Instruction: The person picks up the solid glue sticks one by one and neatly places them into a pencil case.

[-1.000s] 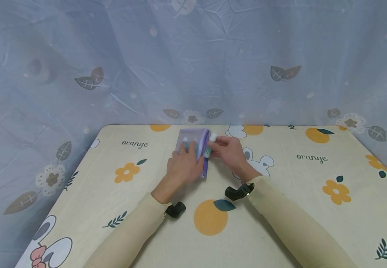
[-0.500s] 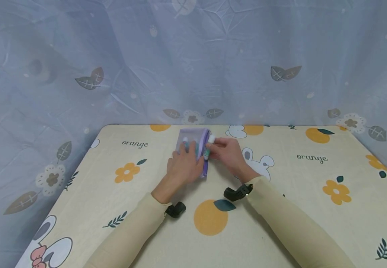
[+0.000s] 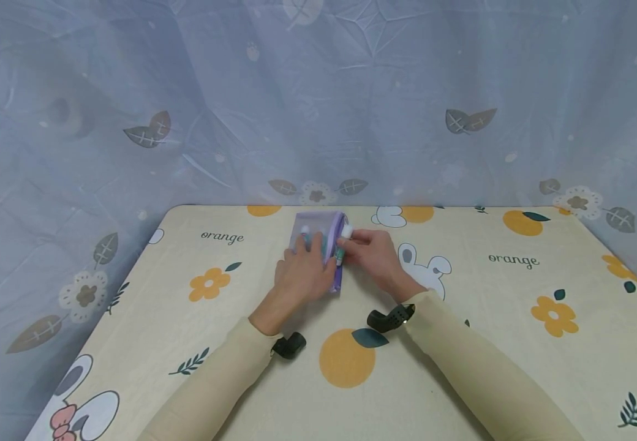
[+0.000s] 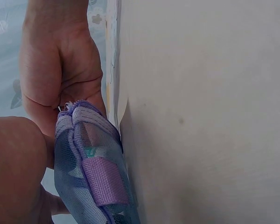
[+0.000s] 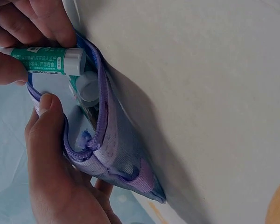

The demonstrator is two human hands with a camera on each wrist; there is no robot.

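Observation:
A purple mesh zip pouch (image 3: 314,219) lies near the table's far edge, its zipped mouth spread open toward the right. My left hand (image 3: 304,272) holds it, fingers over the mesh and thumb at the mouth's edge. Between thumb and fingers, my right hand (image 3: 376,254) pinches a green-labelled glue stick (image 5: 42,60) with a whitish cap. The right wrist view has this stick across the mouth, partly over the opening. Inside sits another green-and-white glue stick (image 5: 87,88). In the left wrist view the pouch's end with a lilac tab (image 4: 104,179) is near; the held stick is hidden there.
A cream tablecloth (image 3: 346,404) printed with oranges, flowers and rabbits covers the table. Behind it hangs a bluish patterned curtain (image 3: 318,122). Black wrist cameras sit at both cuffs, the right one (image 3: 390,318) close above the cloth.
My right hand has shifted slightly down and left, bringing the glue stick closer against the pouch's mouth. The left hand and pouch stay in place.

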